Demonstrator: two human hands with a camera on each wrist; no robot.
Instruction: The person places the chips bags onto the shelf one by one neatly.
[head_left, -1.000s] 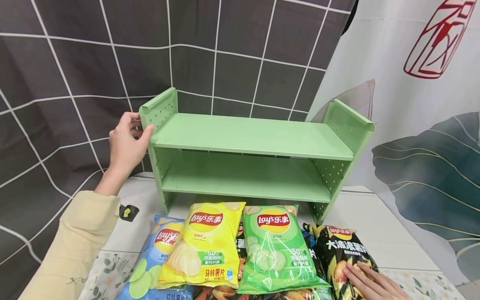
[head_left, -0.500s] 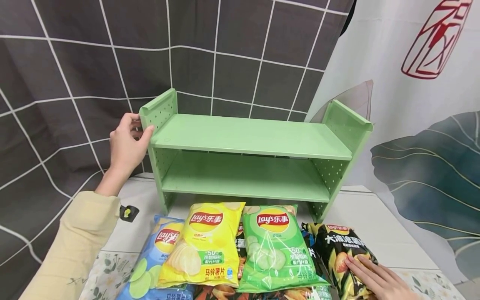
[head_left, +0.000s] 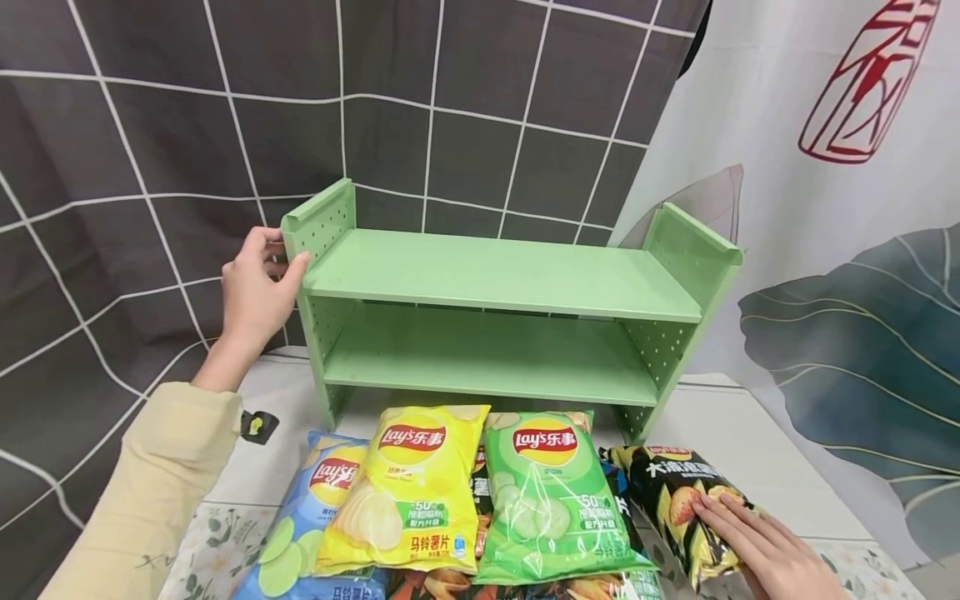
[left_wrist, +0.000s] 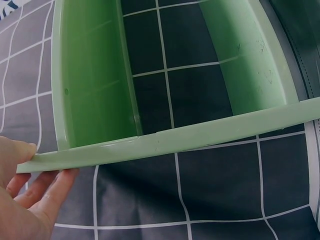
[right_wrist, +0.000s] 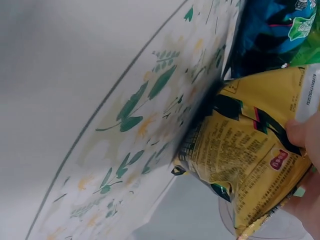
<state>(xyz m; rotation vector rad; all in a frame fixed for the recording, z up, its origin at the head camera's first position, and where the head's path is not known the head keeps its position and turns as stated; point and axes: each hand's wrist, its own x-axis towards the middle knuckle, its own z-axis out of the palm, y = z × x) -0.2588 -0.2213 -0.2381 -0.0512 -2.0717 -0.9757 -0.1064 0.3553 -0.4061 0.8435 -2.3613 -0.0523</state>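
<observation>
My left hand (head_left: pixel 258 287) grips the upper left side panel of a green two-tier shelf (head_left: pixel 487 271). The left wrist view has its thumb and fingers on either side of the panel's edge. At lower right, my right hand (head_left: pixel 768 546) holds a black-and-gold bag of potato chips (head_left: pixel 678 500), its fingers spread over the front. The right wrist view shows the thumb pressed on the bag's golden back (right_wrist: pixel 245 150). Beside it lie a green chip bag (head_left: pixel 555 500), a yellow chip bag (head_left: pixel 405 492) and a blue chip bag (head_left: pixel 315 508).
More dark chip bags (head_left: pixel 442 583) lie partly hidden beneath the yellow and green ones. Behind the shelf hangs a dark curtain with white grid lines (head_left: pixel 480 158). A white curtain (head_left: pixel 757 92) hangs at right. The table (head_left: pixel 757 467) has a floral cloth (head_left: pixel 217 542) along its front.
The black-and-gold bag has tilted under my right hand, its lower end now coming into view. That hand has shifted slightly right and up. My left hand stays on the shelf.
</observation>
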